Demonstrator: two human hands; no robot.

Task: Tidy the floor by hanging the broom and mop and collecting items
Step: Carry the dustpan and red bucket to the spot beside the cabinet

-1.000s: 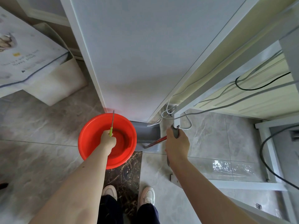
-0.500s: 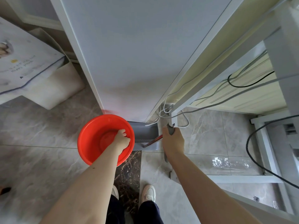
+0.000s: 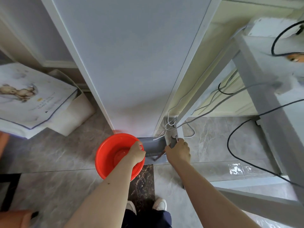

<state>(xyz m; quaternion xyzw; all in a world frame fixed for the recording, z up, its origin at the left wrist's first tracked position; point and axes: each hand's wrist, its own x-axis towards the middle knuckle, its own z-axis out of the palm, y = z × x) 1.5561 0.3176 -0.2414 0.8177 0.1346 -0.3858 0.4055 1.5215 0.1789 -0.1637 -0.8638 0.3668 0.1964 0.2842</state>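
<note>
Below me, on the grey tiled floor (image 3: 49, 158): one red basin (image 3: 108, 155), its right rim gripped by my left hand (image 3: 136, 153), fingers curled over the edge. Just beside it, against the foot of a white panel (image 3: 131, 63): one grey dustpan (image 3: 152, 144). My right hand (image 3: 178, 152) is closed around a grey handle (image 3: 173, 142); a red stick (image 3: 158, 155) shows under that hand, and I cannot tell whether it is also held. At left: a white printed bag (image 3: 32, 99). At right: black cables (image 3: 233, 145) trailing over the floor.
</note>
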